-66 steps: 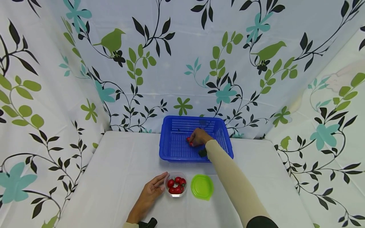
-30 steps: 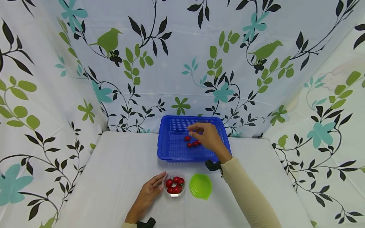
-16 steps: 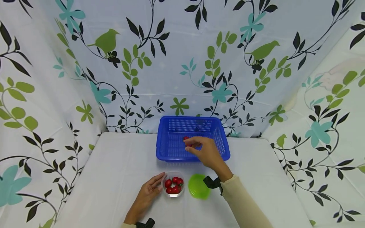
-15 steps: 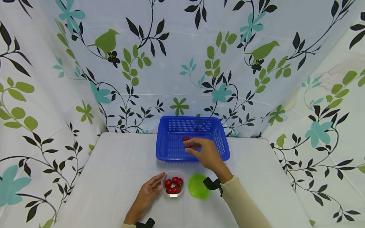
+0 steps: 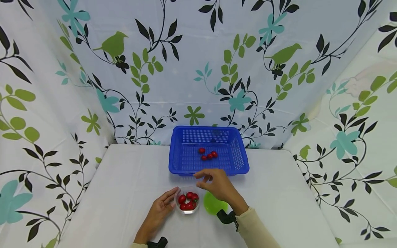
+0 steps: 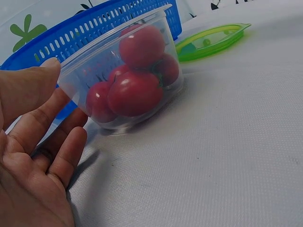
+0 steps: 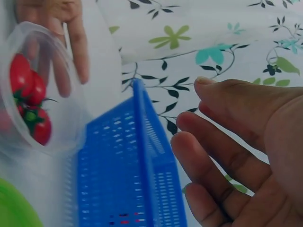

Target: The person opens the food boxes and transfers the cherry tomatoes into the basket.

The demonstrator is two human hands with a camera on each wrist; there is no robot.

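My left hand (image 5: 162, 208) lies along the left side of a clear plastic tub (image 6: 78, 71), its fingers straight and its fingertips against the wall near the rim. Several red tomatoes (image 6: 135, 92) sit inside the tub, some with green stems. Over the white table, between the tub and the blue basket (image 5: 175, 162), hovers my right hand (image 5: 218, 186). Its thumb and fingers stand apart with nothing between them in the right wrist view. Several small tomatoes (image 5: 209, 156) lie on the basket floor. A green lid (image 5: 214, 205) is partly covered by the right hand.
White cloth (image 5: 136, 165) covers the table. A patterned curtain (image 5: 186, 69) hangs close behind the basket and along both sides. The green lid lies just right of the tub, and the basket stands at the table's back edge.
My right hand has come up out of the basket and back toward me, to beside the tub. Tomatoes it covered in the basket now show. My left hand has stayed at the tub.
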